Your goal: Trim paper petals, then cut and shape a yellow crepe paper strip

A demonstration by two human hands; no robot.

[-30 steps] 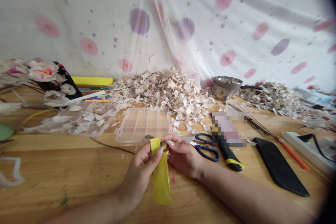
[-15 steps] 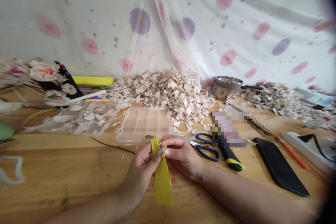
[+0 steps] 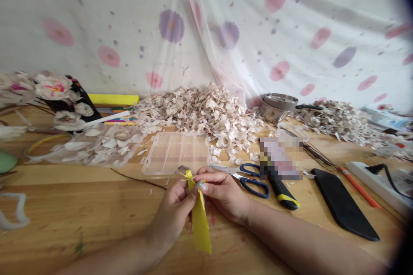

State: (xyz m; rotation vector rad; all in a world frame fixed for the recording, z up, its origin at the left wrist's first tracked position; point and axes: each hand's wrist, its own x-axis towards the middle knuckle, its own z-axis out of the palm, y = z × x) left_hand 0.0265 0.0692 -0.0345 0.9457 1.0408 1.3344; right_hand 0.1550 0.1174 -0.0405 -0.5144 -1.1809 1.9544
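A strip of yellow crepe paper (image 3: 200,223) hangs down over the wooden table (image 3: 80,215) from between my two hands. My left hand (image 3: 176,210) pinches its upper end from the left, fingers closed. My right hand (image 3: 222,191) pinches the same top end from the right, fingertips pressed together against the left ones. The paper's top is crumpled and frayed at the pinch. A thin dark wire (image 3: 138,179) lies on the table just left of my hands.
Blue-handled scissors (image 3: 251,178) and a black-and-yellow tool (image 3: 282,193) lie right of my hands, then a black phone (image 3: 343,208). Behind are a clear compartment box (image 3: 177,152), a large heap of pale petals (image 3: 200,114), a metal pot (image 3: 279,106) and paper flowers (image 3: 54,88) at the far left.
The yellow strip has turned edge-on and looks narrower, twisted at the top. Both hands stayed in place, fingers working the pinch.
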